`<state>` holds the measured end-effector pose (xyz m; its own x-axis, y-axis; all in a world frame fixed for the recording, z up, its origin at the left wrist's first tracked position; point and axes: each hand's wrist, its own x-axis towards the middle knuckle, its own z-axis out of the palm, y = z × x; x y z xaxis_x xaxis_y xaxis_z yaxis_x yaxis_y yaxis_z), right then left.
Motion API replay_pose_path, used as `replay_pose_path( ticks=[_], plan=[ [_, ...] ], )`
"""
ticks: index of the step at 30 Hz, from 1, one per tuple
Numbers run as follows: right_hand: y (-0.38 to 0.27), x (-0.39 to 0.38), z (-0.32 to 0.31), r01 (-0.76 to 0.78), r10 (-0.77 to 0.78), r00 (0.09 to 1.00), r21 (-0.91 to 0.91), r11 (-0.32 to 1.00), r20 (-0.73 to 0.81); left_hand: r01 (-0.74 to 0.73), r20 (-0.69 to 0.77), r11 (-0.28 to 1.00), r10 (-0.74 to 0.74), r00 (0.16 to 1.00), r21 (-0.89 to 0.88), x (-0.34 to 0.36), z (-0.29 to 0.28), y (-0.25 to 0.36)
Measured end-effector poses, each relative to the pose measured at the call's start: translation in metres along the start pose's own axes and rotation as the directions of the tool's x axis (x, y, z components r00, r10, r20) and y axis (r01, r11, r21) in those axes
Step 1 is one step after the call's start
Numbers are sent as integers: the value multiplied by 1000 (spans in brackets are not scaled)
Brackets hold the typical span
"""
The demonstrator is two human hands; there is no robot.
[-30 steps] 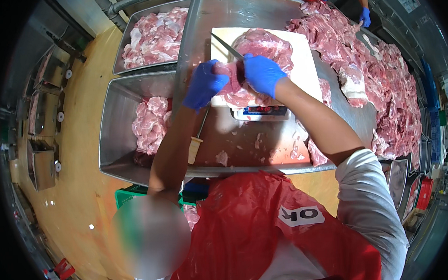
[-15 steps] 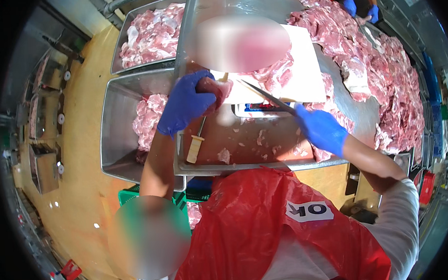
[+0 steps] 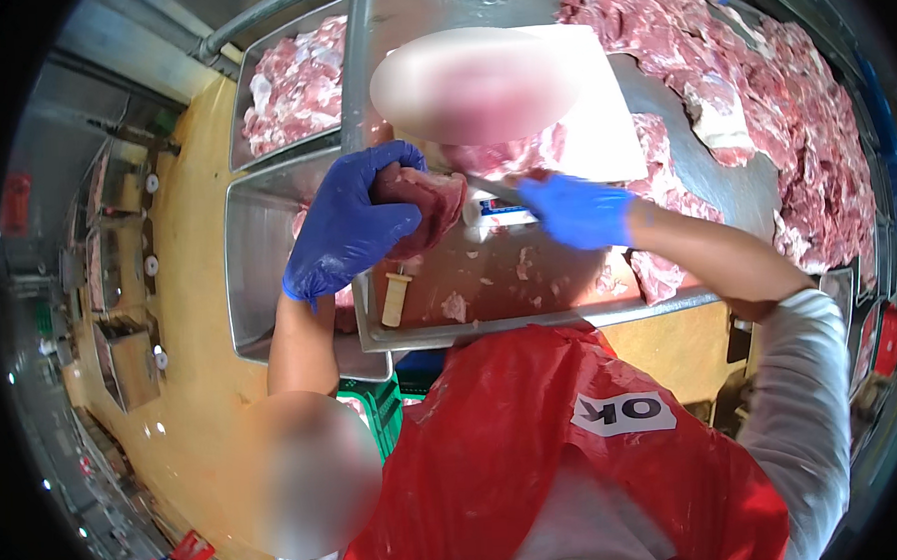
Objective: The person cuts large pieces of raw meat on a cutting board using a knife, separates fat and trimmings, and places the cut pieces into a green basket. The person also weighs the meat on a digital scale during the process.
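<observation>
Your left hand [image 3: 344, 226], gloved in blue, is closed around a piece of raw meat [image 3: 416, 213], thumb below and fingers wrapped over the far side. You have that piece raised above the near left part of the table, just on your side of the cutting board. Your right hand [image 3: 581, 212], also in a blue glove, grips a knife [image 3: 497, 189], its blade pointing left toward the held piece; you cannot tell from here whether the tip touches it.

Just beyond the blade, a white scale [image 3: 496, 214] with a blue panel shows in part at the near edge of the white cutting board [image 3: 606, 113]. On the board lies a larger cut of meat [image 3: 508, 155], much of it blurred out. A cream-coloured handle [image 3: 395, 300] lies near your left hand on the metal table [image 3: 578, 264], with small scraps [image 3: 455, 307] to its right.

Right of the board rests a long strip of meat [image 3: 665, 185], and farther right spreads a big heap of meat [image 3: 813, 154]. On your left stand two metal bins: the nearer bin [image 3: 252, 254], partly behind your left hand, and the farther bin [image 3: 243, 139], filled with meat.
</observation>
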<state>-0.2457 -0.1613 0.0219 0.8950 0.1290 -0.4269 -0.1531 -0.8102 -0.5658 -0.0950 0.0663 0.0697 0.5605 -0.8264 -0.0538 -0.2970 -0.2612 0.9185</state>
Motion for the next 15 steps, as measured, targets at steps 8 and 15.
replay_pose_path(
  ticks=[8,15],
  plan=[
    [36,7,20,-72,6,990,481,874,138,73,-79,981,-60,995,179,30,-22,68],
    [14,95,70,610,-610,792,-38,791,14,-87,-200,974,129,971,208,51,-49,132]
  ],
)
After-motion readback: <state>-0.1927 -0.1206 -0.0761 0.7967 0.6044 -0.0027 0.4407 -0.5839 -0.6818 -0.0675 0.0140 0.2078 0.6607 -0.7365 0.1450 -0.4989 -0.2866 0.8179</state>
